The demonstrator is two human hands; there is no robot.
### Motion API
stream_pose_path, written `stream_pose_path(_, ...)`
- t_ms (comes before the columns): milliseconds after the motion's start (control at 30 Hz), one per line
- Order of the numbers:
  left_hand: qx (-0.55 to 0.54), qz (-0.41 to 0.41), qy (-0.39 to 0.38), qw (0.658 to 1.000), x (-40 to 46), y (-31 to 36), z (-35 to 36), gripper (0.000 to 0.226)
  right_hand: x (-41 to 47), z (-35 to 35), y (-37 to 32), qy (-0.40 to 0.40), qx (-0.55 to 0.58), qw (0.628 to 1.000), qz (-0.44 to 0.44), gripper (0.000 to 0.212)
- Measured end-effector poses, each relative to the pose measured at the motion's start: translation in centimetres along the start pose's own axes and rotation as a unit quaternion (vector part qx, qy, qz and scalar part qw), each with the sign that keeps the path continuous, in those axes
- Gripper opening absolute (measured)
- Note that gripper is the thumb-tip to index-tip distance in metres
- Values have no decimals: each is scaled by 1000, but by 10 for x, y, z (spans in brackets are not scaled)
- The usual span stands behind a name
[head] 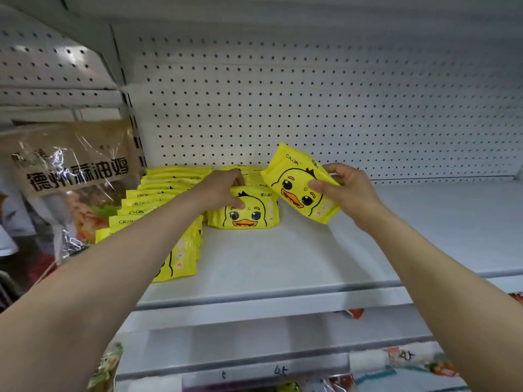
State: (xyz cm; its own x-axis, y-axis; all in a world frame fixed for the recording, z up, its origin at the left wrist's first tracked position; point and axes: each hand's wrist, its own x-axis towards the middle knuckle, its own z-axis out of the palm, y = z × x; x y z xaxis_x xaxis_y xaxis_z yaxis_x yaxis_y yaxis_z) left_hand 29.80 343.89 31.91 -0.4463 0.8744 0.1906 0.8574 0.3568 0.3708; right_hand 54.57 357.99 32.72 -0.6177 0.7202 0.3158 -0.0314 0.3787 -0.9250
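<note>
Head view, white shelf (283,264). Right hand (349,192) pinches a tilted duck packet (295,183), held above the shelf, just right of the middle stack. Left hand (222,190) grips that stack's front packet (250,217), which stands upright. Long packet row (154,206) stands at left.

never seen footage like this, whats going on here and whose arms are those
No machine here: one camera worn on a person's head looks forward and down, so both bare arms are that person's own. In front is a white shop shelf with a pegboard back. Rows of yellow duck-face packets stand on it. The left hand grips the front packet of one row. The right hand holds a tilted packet above the shelf. A brown food bag is at the left.
</note>
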Motion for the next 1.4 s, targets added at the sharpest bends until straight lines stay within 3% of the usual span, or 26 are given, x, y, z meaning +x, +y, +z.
stream_pose_path(267,62,44,71,995,-3,-13,4,57,6,2,2,-53,-51,997,3,26)
stream_pose_path(467,-60,90,169,980,-17,-12,-8,24,16,19,4,-148,-117,982,18,22)
stream_pose_path(567,-60,107,125,984,-32,0,-22,35,21,39,5,-202,-136,970,8,26)
stream_pose_path(733,68,65,4,996,-47,2,-23,67,28,77,10,-238,-192,951,-37,32)
stream_pose_path(933,128,-7,19,992,-47,6,-14,66,31,96,10,-187,-266,941,-91,36)
stream_pose_path(1133,206,-68,24,976,-43,10,-16,66,21,104,19,-124,-461,852,-215,68)
stream_pose_path(1400,256,-97,116,955,-68,24,5,67,-6,108,14,-73,-550,797,-240,68)
